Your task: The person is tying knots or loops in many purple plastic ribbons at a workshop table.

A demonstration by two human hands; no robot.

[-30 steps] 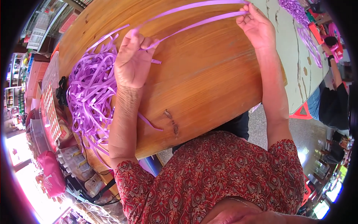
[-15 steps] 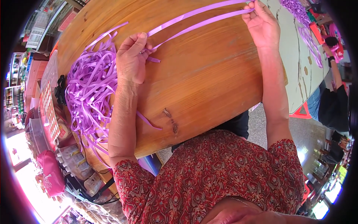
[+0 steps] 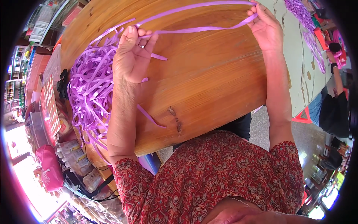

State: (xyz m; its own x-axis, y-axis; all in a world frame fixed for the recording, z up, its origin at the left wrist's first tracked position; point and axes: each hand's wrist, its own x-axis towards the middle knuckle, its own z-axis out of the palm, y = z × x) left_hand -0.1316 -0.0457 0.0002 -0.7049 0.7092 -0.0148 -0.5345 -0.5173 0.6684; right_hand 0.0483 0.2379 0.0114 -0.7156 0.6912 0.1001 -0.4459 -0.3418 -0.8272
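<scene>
A purple ribbon (image 3: 194,30) runs in two strands across the wooden table (image 3: 209,78), stretched between my hands. My left hand (image 3: 135,54) grips the strands with thumb and fingers, palm turned partly up, a ring on one finger. At the far right of the wood, my right hand (image 3: 265,28) pinches the ribbon's other end, where it loops back. The lower strand sags a little and twists; the upper one bows away from me. Beside my left forearm lies a big tangled heap of purple ribbons (image 3: 93,86), partly hidden by that arm.
A white marbled table (image 3: 304,67) adjoins on the right, with more purple ribbon (image 3: 298,13) on it. Another person (image 3: 333,108) in dark clothing is beyond it. At the left stand clear packages (image 3: 78,158), a pink pouch (image 3: 50,168) and a black cable.
My left hand has shifted up and slightly left, its fingers turning over and opening out more. The lower strand has gone slacker. My right hand has moved slightly right and still pinches the ribbon.
</scene>
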